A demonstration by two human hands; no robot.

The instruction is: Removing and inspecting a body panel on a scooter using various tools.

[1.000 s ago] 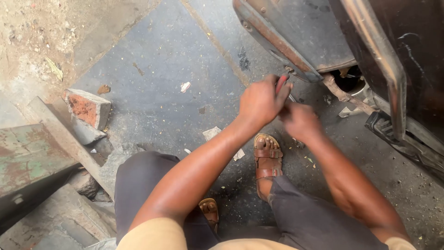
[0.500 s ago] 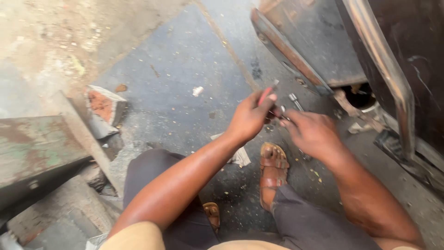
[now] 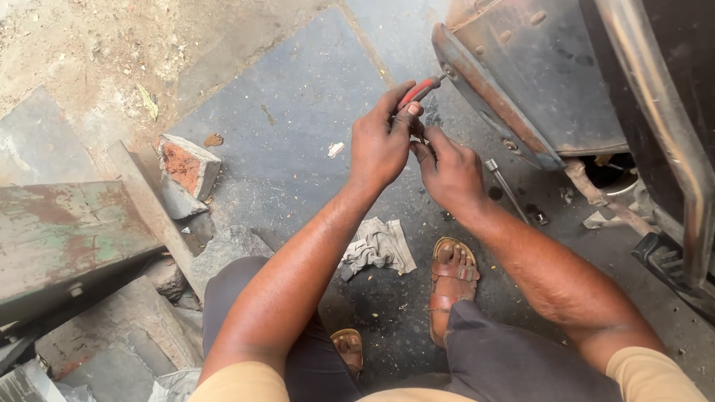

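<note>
From my remote seat, the left hand (image 3: 381, 145) sat just above the middle of the frame, fingers clamped on a red-handled screwdriver (image 3: 418, 91). The tool's long axis ran from the fist up and to the right, its tip almost touching the rusty edge of the metal vehicle panel (image 3: 514, 89) in the upper right. The left hand was clearly the nearer one to that tool.

The right hand (image 3: 450, 173) lay just below and to the right of the left, fingertips (image 3: 421, 149) drawn together near the left thumb; whether they pinched something small I could not tell, as the view was too crowded there. A loose metal tool (image 3: 505, 187), perhaps a socket driver, lay on the dark floor (image 3: 298, 112) just right of that hand. A grey rag (image 3: 378, 246) lay by the sandalled foot (image 3: 453, 275), and a broken brick (image 3: 188, 167) sat at centre left.

Against half a second earlier, both hands sat further left of the panel, with the red handle plainly showing.
</note>
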